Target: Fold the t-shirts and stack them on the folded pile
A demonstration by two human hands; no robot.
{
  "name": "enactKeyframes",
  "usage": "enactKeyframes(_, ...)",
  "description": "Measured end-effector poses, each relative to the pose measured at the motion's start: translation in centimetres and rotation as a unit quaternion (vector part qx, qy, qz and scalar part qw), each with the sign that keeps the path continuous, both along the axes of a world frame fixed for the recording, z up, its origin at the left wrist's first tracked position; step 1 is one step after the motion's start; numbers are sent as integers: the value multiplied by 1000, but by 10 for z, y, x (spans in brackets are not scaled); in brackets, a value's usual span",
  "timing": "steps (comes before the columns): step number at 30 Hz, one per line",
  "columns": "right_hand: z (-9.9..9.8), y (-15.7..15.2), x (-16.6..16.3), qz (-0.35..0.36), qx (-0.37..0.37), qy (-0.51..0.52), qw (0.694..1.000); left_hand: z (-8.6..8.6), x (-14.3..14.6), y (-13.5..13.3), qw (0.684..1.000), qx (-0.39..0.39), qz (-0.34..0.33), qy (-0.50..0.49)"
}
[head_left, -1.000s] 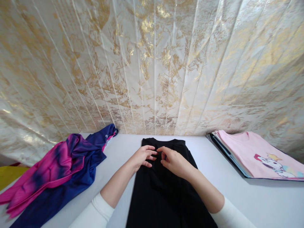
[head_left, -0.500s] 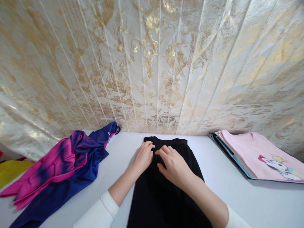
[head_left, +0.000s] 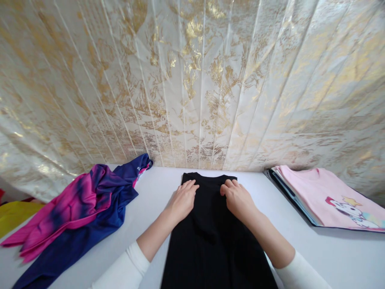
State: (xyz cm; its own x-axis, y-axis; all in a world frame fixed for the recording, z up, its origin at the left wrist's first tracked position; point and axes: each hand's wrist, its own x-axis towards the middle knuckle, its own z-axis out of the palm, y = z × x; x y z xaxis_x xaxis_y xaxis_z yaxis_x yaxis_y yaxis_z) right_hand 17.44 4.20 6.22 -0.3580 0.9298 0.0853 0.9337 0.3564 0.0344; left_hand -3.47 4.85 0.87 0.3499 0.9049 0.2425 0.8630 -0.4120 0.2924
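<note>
A black garment (head_left: 207,237) is spread lengthwise in front of me, its banded end (head_left: 207,178) toward the wall and its near end running out of view. My left hand (head_left: 184,200) lies on the garment's left side just below the band, fingers stretched out and pressing on the cloth. On the right side, my right hand (head_left: 238,200) has its fingers curled in against the fabric by the band, closed on the cloth there. Its fingertips are partly hidden.
A rumpled pink and navy garment (head_left: 81,204) lies to the left, with yellow cloth (head_left: 16,216) beyond it. At right sits a folded stack topped by a pink printed shirt (head_left: 319,192). A gold-patterned covering (head_left: 192,80) rises behind the white table (head_left: 337,261).
My right hand has moved right from the garment's middle to its right side and its fingers have curled onto the cloth. The left hand stays in place, its fingers flatter.
</note>
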Motion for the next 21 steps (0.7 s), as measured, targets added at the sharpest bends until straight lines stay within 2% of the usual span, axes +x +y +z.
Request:
enactKeyframes(4, 1, -6, -3, 57, -56, 42, 996, -2, -3, -4, 1000, 5, -14, -2)
enactKeyframes(7, 4, -5, 4, 38, -90, 56, 994, 0, -6, -9, 1000, 3, -17, -9)
enactKeyframes(12, 9, -8, 20, 45, -35, 154, 987, 22, 0, -30, 998, -4, -51, -44)
enactKeyframes(14, 5, -10, 20, 74, -55, 182, 979, 35, 6, -45, 993, -23, -98, -60)
enactKeyframes(17, -6, -13, 15, 102, -106, 171, 974, 50, 14, -70, 978, -86, -177, -72)
enactKeyframes(19, -8, -13, 12, 97, -117, 152, 977, 53, 14, -82, 972, -113, -194, -68)
enactKeyframes(21, -4, -17, 9, 92, -105, 154, 978, 50, 12, -89, 976, -109, -175, -66)
